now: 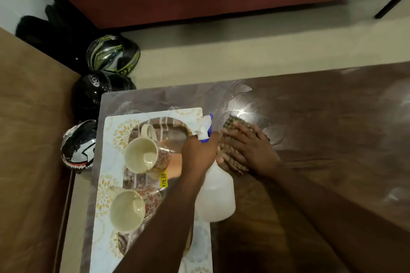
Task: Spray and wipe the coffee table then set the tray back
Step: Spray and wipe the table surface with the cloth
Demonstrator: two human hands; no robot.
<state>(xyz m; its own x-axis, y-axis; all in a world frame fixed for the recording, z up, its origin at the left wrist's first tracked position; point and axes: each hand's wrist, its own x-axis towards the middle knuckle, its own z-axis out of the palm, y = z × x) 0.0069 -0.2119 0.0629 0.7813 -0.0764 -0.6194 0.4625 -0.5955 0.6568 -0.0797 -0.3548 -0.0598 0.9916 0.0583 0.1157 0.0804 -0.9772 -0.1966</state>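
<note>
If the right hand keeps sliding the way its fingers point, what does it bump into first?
Probably the spray bottle. The right hand lies flat on the cloth, fingers pointing toward the bottle's neck and the left hand gripping it.

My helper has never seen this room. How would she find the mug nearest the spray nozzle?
On the coffee table lies a floral tray holding two cream mugs. Take the farther mug, beside the yellow price sticker; its twin sits nearer the camera.
</note>
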